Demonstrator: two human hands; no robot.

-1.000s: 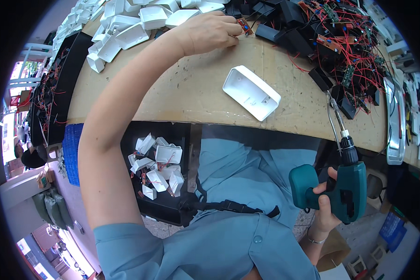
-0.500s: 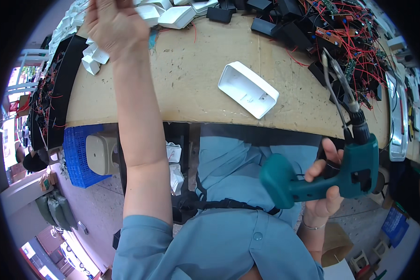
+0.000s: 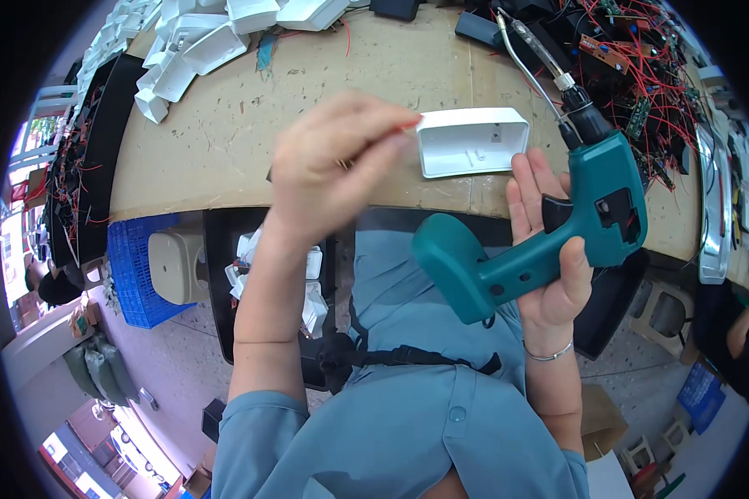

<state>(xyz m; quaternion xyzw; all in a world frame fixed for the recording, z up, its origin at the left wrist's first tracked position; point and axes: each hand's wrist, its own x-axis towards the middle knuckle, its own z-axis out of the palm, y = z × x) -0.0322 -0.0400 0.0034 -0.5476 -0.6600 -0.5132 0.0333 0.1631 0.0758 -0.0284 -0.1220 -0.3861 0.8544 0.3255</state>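
A positioning step appears to be in hand: the open white box is lying on the tabletop, just past the fingertips of the left hand. Those fingers are blurred; thumb and forefinger seem drawn together beside a reddish bit, but whether it is clamped cannot be told. The teal gun-shaped tool is held between thumb and palm of the right hand, the other fingers stretched out near the box's right end. By judgement, a steadied box and a firmer tool grip are called for next.
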